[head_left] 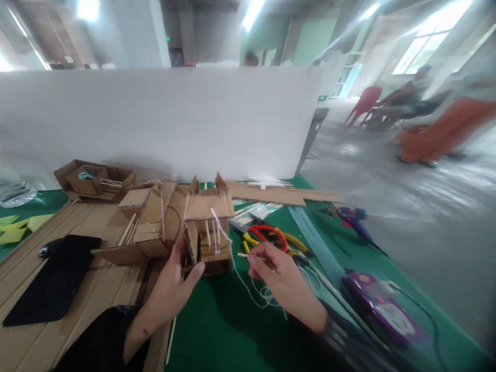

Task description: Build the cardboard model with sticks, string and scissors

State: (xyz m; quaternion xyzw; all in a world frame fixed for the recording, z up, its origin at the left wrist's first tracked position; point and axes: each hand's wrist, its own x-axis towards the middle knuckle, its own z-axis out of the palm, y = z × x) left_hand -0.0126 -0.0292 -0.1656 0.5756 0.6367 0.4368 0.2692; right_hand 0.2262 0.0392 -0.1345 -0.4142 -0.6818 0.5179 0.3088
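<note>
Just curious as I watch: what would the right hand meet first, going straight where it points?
Likely the cardboard model, though the thin stick in the right hand may touch the white string sooner; depth is unclear.

Craft workshop around me: a green tabletop (210, 326) with cut cardboard (146, 232) (eight o'clock), pliers (271, 228) (five o'clock) and blue glue gun (355, 218) (four o'clock); beyond, grey floor (355, 157) (three o'clock), bright window (427, 43) (two o'clock).

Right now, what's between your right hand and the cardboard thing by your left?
In the head view, the tip of a thin stick the right hand pinches, and white string.
</note>
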